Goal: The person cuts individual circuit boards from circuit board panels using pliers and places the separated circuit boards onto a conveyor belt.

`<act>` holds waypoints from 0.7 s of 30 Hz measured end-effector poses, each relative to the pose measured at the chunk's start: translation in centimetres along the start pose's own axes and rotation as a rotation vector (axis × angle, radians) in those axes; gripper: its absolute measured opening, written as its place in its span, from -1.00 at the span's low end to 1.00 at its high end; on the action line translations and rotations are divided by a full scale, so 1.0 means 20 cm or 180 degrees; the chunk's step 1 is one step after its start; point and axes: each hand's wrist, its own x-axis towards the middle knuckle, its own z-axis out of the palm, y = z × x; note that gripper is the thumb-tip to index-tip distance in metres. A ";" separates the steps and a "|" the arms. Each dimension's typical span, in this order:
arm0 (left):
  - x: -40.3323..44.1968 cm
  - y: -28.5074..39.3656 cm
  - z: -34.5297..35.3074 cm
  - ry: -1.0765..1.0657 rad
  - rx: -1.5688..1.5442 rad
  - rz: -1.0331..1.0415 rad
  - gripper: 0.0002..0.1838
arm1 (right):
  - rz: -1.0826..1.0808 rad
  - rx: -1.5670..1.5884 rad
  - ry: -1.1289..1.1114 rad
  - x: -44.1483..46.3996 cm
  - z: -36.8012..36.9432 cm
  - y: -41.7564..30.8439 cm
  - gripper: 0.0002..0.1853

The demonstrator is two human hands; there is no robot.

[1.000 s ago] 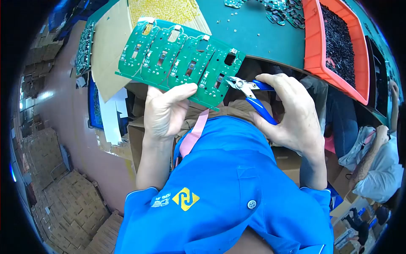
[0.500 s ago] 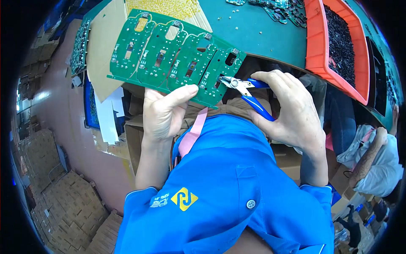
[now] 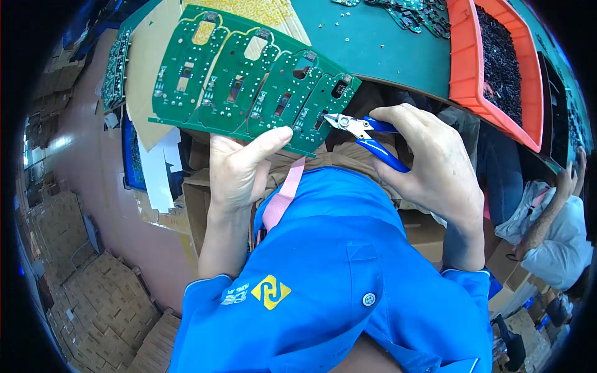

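My left hand grips a green circuit board panel by its lower edge, thumb on top and the other fingers beneath. Joined sections with slots and small soldered parts make up the panel, which is held tilted above my lap. Blue-handled side cutters are in my right hand, their handles spread between thumb and fingers. The cutter tips lie at a slot in the panel's rightmost section; whether they touch the board I cannot tell.
An orange bin of small black parts stands on the green table. Loose boards lie at the back. Cardboard and another board stack are at left. A co-worker sits at right.
The panel has turned slightly, its left end shifting left. My right hand and the cutters have moved a little right, with the tips still at the right section. The co-worker's arms have moved.
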 end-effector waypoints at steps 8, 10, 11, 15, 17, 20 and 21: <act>0.01 0.00 -0.03 -0.0049 0.0059 0.0049 -0.31 | -0.0126 -0.0080 0.0084 0.02 0.02 0.00 -0.44; 0.01 0.01 -0.02 0.0010 0.0056 0.0035 -0.31 | -0.0129 -0.0053 0.0071 0.02 0.02 0.00 -0.44; 0.01 0.01 -0.02 0.0065 0.0056 0.0016 -0.31 | -0.0127 -0.0023 0.0061 0.02 0.02 0.00 -0.44; 0.01 0.02 -0.01 0.0195 -0.0044 -0.0029 -0.31 | -0.0124 0.0074 0.0018 0.04 0.02 0.00 -0.44; 0.01 0.03 -0.02 0.0216 -0.0235 -0.0060 -0.30 | -0.0107 0.0155 -0.0014 0.04 0.02 -0.01 -0.46; 0.00 0.02 -0.07 0.0266 -0.0220 -0.0062 -0.27 | -0.0145 0.0360 -0.0100 0.07 0.03 -0.03 -0.48; -0.01 0.02 -0.11 0.0288 -0.0096 -0.0073 -0.25 | -0.0166 0.0532 -0.0154 0.07 0.03 -0.04 -0.49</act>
